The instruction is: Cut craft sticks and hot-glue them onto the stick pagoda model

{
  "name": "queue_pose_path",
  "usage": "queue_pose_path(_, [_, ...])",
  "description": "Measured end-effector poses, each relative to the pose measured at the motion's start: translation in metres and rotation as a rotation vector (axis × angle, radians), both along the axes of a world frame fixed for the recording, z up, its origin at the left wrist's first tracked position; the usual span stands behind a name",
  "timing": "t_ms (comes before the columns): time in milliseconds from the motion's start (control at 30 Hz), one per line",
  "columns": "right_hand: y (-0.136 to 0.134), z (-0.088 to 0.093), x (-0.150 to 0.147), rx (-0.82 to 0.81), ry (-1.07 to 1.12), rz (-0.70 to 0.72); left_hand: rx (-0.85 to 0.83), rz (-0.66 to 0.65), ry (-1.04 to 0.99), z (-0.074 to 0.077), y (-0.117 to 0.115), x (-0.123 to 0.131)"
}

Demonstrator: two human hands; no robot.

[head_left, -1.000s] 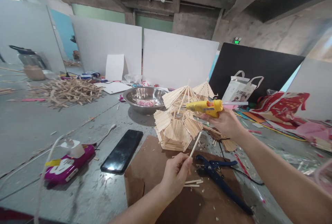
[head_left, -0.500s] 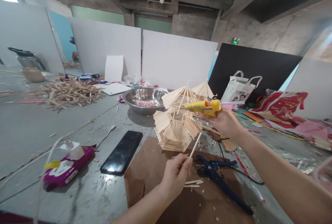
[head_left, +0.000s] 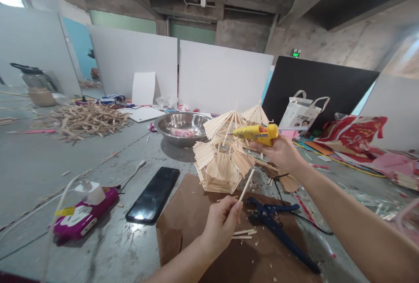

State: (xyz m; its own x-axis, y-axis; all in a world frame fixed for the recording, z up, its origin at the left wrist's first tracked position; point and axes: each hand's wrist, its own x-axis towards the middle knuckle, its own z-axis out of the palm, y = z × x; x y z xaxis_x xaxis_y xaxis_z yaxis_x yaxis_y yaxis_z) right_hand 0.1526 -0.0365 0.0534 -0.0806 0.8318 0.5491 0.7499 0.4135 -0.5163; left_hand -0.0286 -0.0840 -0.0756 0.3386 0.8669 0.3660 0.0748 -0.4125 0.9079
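Note:
Between thumb and fingers, my left hand (head_left: 222, 222) pinches a thin wooden stick (head_left: 246, 185) that points up and away. My right hand (head_left: 280, 152) is wrapped round a yellow hot glue gun (head_left: 255, 133), its nozzle pointing left at the posts of a pavilion model built of wooden sticks (head_left: 222, 165). Whether the nozzle touches a post I cannot tell. The model has a slatted lower roof and a pointed upper one. Beside my left hand, a blue-handled cutter (head_left: 281, 228) and several short sticks (head_left: 244, 232) lie on a brown board (head_left: 186, 204).
A black phone (head_left: 153, 195) and a purple power strip (head_left: 87, 213) with a white plug lie at the left. Behind stand a metal basin (head_left: 180, 141) and a heap of wood strips (head_left: 88, 121). A white bag (head_left: 299, 112) and red packaging (head_left: 353, 136) are at the right.
The view has shifted very slightly. Both hands keep their places, with the stick and the glue gun held as before.

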Motion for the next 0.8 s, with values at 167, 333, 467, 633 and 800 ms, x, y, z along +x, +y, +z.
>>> queue_pose_path(167, [0.002,0.0047,-0.0036,0.006,0.037,-0.003,0.029,0.008,0.021,0.0013,0.0001,-0.0007])
queue_pose_path(333, [0.0038,0.0058,-0.0055,0.04,0.076,0.043,0.01,0.002,0.033,0.0019,-0.0001,-0.0003])
queue_pose_path(467, [0.0037,0.0077,-0.0066,0.05,0.079,0.04,0.022,0.013,0.022,0.002,0.0001,-0.0001])
queue_pose_path(633, [0.0046,0.0093,-0.0062,0.053,0.064,-0.005,-0.029,0.006,-0.007,0.0021,0.0003,-0.0004])
queue_pose_path(800, [0.0075,0.0079,-0.0031,0.045,0.067,-0.052,-0.038,0.008,-0.015,0.0024,0.0001,0.0001])
